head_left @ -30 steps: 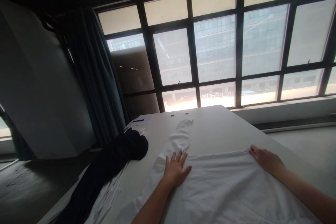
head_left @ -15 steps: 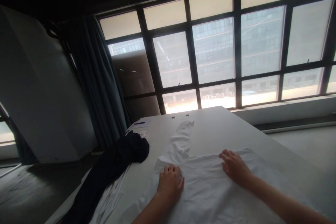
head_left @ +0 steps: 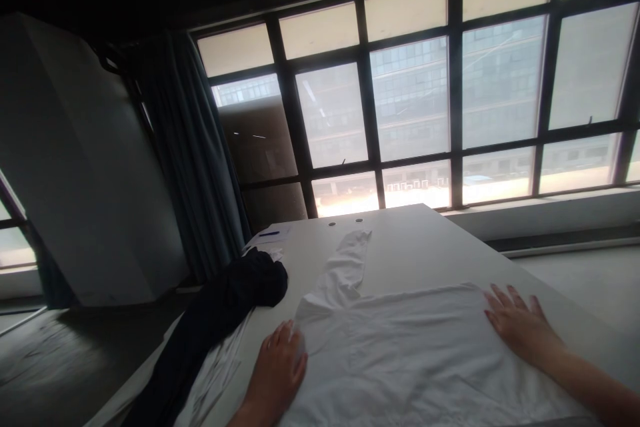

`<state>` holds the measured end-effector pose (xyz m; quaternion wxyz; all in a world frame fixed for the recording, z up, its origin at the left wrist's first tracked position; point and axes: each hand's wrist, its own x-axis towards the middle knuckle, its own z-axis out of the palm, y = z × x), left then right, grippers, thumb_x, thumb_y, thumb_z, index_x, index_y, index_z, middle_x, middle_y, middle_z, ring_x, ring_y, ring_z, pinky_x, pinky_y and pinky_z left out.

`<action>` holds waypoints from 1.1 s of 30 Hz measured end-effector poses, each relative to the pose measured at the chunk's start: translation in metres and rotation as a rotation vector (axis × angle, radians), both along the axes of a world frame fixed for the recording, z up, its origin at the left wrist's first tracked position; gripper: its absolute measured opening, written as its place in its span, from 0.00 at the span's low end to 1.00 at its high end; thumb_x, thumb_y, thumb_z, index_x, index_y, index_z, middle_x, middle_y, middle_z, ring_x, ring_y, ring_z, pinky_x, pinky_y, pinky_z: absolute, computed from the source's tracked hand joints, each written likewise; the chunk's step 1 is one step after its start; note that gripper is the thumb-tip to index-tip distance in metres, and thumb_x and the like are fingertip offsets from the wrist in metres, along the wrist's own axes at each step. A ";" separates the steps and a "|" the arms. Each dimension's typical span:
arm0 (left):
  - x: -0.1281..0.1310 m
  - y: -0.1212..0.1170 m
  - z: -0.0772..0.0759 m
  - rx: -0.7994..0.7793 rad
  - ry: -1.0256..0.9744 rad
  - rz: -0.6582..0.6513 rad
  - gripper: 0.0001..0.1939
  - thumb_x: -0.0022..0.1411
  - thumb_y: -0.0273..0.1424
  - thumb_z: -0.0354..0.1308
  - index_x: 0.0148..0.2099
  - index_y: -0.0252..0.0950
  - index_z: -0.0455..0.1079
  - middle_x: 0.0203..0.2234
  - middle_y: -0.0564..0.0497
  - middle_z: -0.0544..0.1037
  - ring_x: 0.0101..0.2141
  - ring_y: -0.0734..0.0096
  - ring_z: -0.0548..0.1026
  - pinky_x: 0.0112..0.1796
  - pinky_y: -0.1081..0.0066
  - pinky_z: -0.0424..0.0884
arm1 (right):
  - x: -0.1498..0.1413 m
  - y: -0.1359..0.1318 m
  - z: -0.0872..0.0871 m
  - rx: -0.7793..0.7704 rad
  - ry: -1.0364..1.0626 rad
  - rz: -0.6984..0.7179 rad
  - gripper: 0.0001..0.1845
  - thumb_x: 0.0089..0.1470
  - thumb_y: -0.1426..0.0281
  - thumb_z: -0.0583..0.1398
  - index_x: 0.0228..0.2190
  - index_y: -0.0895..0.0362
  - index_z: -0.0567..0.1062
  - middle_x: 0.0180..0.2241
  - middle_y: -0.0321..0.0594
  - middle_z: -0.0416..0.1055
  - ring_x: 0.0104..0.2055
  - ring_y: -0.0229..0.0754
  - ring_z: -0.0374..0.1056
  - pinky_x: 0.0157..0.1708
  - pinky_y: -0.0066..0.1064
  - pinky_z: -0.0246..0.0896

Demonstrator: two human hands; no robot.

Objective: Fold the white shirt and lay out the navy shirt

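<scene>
White garment (head_left: 410, 333) spread across near part of white table (head_left: 415, 243). Left hand (head_left: 279, 363) at its left edge, fingers loosely curled, cannot tell if gripping; right hand (head_left: 525, 327) at right edge, fingers fanned. Uneven dragging could ruck thin, creased cloth; crumpled sleeve (head_left: 346, 261) beyond might twist. Farther, rounded dark cloth lump (head_left: 267, 278); slim blue pen (head_left: 269, 233).

The person's left hand (head_left: 276, 365) is back-up, fingers (head_left: 281, 335) close together and slightly bent, thumb (head_left: 301, 368) beside them. The right hand (head_left: 527, 330), well apart, has its fingers fanned, the forearm (head_left: 595, 379) slanting back behind them.
</scene>
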<state>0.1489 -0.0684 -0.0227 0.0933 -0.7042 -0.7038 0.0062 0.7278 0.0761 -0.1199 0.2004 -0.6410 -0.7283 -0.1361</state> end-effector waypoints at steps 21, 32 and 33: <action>0.033 0.069 -0.025 -0.080 -0.232 -0.097 0.34 0.68 0.54 0.45 0.72 0.50 0.54 0.71 0.50 0.52 0.70 0.49 0.49 0.66 0.49 0.45 | -0.093 0.014 0.021 -0.385 0.035 0.112 0.37 0.62 0.44 0.45 0.67 0.43 0.58 0.71 0.38 0.48 0.72 0.62 0.41 0.65 0.65 0.33; 0.040 0.120 -0.010 0.117 -0.249 -0.072 0.15 0.69 0.36 0.50 0.51 0.41 0.75 0.50 0.48 0.78 0.51 0.64 0.72 0.55 0.67 0.59 | -0.103 0.078 0.035 -0.384 0.053 0.059 0.34 0.63 0.50 0.49 0.64 0.50 0.64 0.69 0.43 0.54 0.71 0.57 0.46 0.66 0.56 0.37; 0.038 0.119 -0.008 0.116 -0.246 -0.072 0.14 0.69 0.36 0.50 0.49 0.41 0.75 0.48 0.48 0.78 0.50 0.64 0.72 0.54 0.67 0.60 | -0.101 0.078 0.034 -0.374 0.059 0.052 0.33 0.63 0.52 0.50 0.64 0.51 0.65 0.68 0.44 0.56 0.71 0.55 0.48 0.66 0.54 0.38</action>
